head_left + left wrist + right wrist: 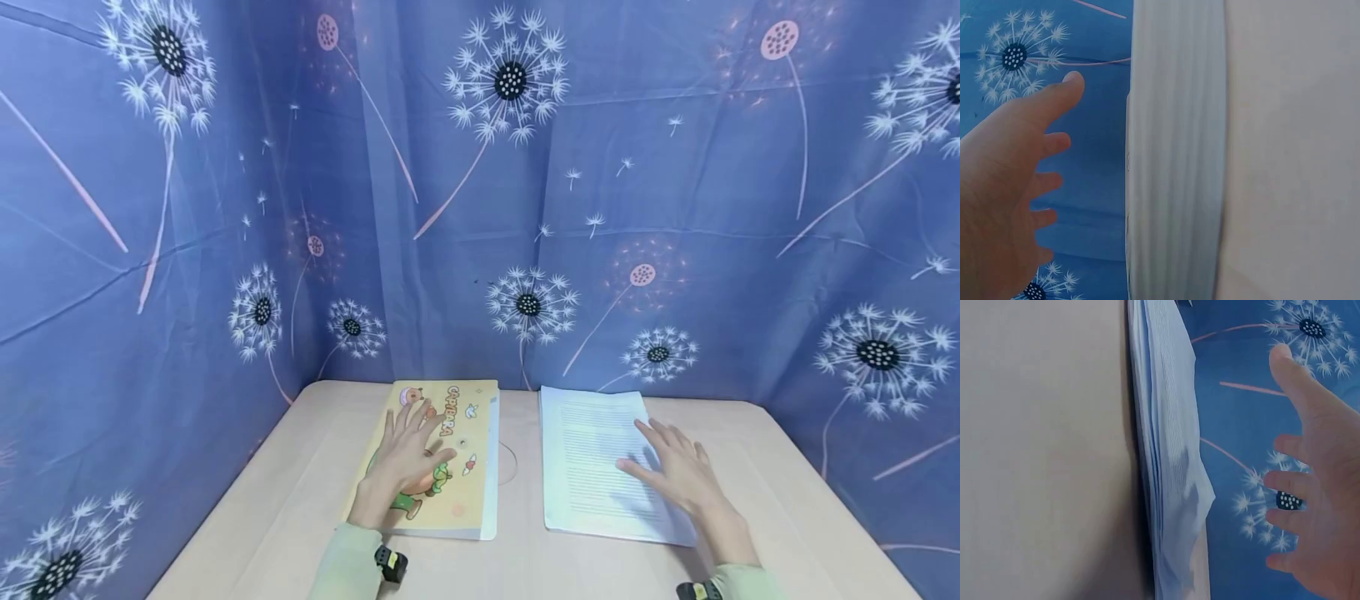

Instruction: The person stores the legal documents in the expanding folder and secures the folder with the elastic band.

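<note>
From my end of the feed, the yellow cartoon-covered notebook [468,442] is my landmark, lying flat on the desk [517,567] with a lined paper stack [600,467] to its right, a strip of bare surface between them. My left hand [411,452] hangs over the notebook, fingers spread, grasping nothing; the left wrist view shows clear air between it and the thick page block. My right hand [678,473], to the right of the notebook and over the stack's right side, is likewise relaxed and unloaded, its fingers apart above the sheets. To handle these well, I would come to each at its long edge, thumb one side and fingers the other, and take the whole thickness at once. The notebook seems bulky enough for a firm, square hold. The stack calls for more care: in the right wrist view its upper sheets buckle along one edge, so I judge that a light pinch would let leaves slide or crease. As for writing, the notebook's cover carries sideways lettering that looks like "CAPYBARA", among small cartoon figures, though I can't vouch for every letter. The stack's top sheet shows close rows, too fine for me to tell print from ruling.
</note>
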Motion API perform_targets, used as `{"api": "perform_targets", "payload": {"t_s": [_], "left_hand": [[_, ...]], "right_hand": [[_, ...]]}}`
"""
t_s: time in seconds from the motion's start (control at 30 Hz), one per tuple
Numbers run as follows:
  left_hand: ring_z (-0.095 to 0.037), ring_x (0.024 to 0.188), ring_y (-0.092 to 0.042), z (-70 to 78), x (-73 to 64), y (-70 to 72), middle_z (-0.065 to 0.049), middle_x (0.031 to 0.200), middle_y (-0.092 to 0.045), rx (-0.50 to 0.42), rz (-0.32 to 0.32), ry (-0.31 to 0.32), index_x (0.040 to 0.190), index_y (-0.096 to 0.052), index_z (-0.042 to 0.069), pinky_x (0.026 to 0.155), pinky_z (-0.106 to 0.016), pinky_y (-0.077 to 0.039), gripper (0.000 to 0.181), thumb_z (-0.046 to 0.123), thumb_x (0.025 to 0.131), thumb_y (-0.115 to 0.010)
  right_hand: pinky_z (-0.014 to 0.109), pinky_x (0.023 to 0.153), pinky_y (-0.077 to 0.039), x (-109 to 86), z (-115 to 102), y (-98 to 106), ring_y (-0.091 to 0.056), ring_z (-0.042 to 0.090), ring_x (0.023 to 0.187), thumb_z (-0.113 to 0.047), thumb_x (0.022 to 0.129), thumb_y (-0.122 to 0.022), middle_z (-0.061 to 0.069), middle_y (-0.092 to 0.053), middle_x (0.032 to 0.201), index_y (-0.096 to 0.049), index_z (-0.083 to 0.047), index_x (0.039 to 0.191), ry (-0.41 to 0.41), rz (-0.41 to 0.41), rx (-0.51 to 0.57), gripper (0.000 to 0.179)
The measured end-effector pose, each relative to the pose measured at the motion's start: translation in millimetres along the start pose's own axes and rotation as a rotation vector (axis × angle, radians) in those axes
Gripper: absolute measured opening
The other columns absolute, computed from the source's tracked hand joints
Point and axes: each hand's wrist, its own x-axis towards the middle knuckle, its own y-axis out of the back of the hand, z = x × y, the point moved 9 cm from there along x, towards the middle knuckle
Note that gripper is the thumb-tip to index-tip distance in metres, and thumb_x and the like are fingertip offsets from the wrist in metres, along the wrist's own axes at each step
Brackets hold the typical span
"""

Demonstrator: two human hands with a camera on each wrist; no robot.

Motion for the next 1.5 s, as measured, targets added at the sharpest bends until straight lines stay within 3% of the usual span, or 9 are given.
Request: {"api": "perform_targets", "payload": {"t_s": [0.2, 0.7, 0.97, 1.13, 1.5], "left_hand": [[-0.045, 0.147, -0.024, 2.2, 2.5, -0.3, -0.016, 0.157, -0.037, -0.056, -0.001, -0.005, 0.145, -0.051, 0.015, 0.116, -0.068, -0.009, 0.067, 0.053, 0.091, -0.062], [-0.043, 0.144, -0.033, 14.5, 0.3, -4.8, -0.015, 0.155, -0.041, -0.134, -0.046, -0.022, 0.141, -0.056, 0.014, 0.117, -0.064, -0.019, 0.057, 0.046, 0.094, -0.062], [-0.043, 0.144, -0.034, 22.3, 1.2, -14.2, -0.013, 0.156, -0.041, -0.109, -0.08, -0.064, 0.143, -0.054, 0.014, 0.116, -0.064, -0.02, 0.059, 0.048, 0.095, -0.06], [-0.043, 0.14, -0.038, 28.1, 1.4, -15.9, -0.016, 0.151, -0.046, -0.125, -0.07, -0.102, 0.14, -0.056, 0.012, 0.115, -0.065, -0.022, 0.06, 0.048, 0.093, -0.063], [-0.042, 0.139, -0.041, 33.7, -0.5, -16.6, -0.017, 0.151, -0.046, -0.096, -0.103, -0.114, 0.14, -0.056, 0.014, 0.115, -0.064, -0.024, 0.063, 0.055, 0.092, -0.061]], "right_hand": [[0.079, 0.102, -0.018, 5.1, -21, 0, -0.038, 0.053, 0.134, -0.055, 0.088, -0.066, 0.025, -0.05, 0.144, -0.049, -0.009, 0.146, 0.075, 0.037, 0.01, 0.075], [0.069, 0.104, -0.032, 27.1, -72, -20, -0.051, 0.047, 0.126, -0.052, 0.089, -0.066, 0.018, -0.058, 0.137, -0.055, -0.009, 0.141, 0.203, 0.026, 0.034, 0.069], [0.068, 0.104, -0.033, 34.2, -87, -37, -0.051, 0.045, 0.127, -0.048, 0.089, -0.068, 0.016, -0.058, 0.138, -0.054, -0.011, 0.142, 0.218, -0.011, 0.049, 0.066], [0.067, 0.105, -0.034, 36.5, -99, -43, -0.052, 0.042, 0.127, -0.05, 0.088, -0.067, 0.015, -0.058, 0.138, -0.055, -0.012, 0.141, 0.218, -0.036, 0.081, 0.067], [0.065, 0.106, -0.034, 47.1, -124, -65, -0.051, 0.041, 0.129, -0.045, 0.089, -0.069, 0.011, -0.057, 0.141, -0.052, -0.016, 0.144, 0.226, -0.104, 0.112, 0.065]]}}
